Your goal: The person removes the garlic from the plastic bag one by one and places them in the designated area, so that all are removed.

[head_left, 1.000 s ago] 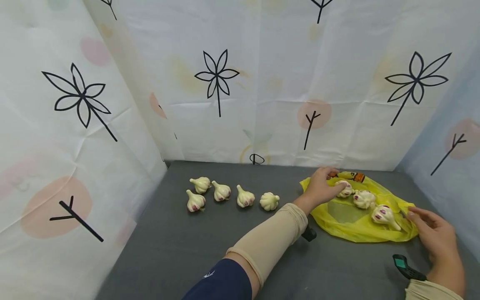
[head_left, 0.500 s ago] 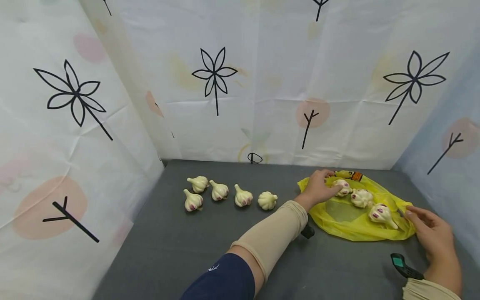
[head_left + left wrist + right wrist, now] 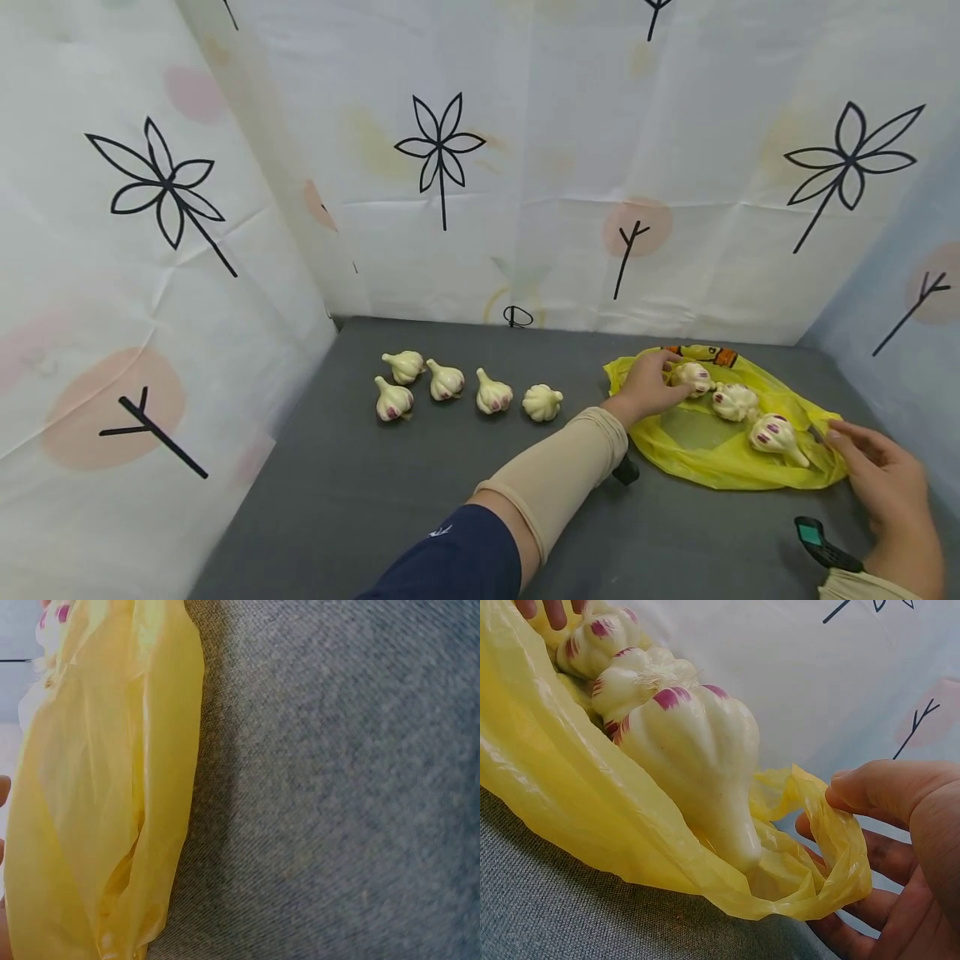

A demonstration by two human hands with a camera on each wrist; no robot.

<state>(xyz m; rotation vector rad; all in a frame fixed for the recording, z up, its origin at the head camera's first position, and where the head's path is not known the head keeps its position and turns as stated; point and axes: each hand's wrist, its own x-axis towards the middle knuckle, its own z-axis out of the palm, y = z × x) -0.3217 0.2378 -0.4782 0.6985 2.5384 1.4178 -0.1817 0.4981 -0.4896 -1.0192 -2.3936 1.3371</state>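
Several garlic bulbs lie about. Three rest on a spread yellow plastic bag (image 3: 682,460) at the right: a back bulb (image 3: 693,380), a middle bulb (image 3: 736,402) and a front bulb (image 3: 776,437) with its neck toward me. My left hand (image 3: 651,385) is at the bag's back left, thumb and fingers apart beside the back bulb; its fingertips (image 3: 549,610) show near that bulb in the right wrist view. My right hand (image 3: 907,847) pinches the bag's crumpled right edge between thumb and fingers. In the left wrist view the bag (image 3: 105,780) hides most of the hand.
Left of the bag, several more garlic bulbs (image 3: 494,392) lie in a loose group on the dark grey table (image 3: 375,500). A patterned white cloth (image 3: 555,250) stands behind the table and along its sides.
My left hand has drawn back slightly from the back bulb, so more of it shows. My right hand stays at the bag's edge. The head view has shifted a little.
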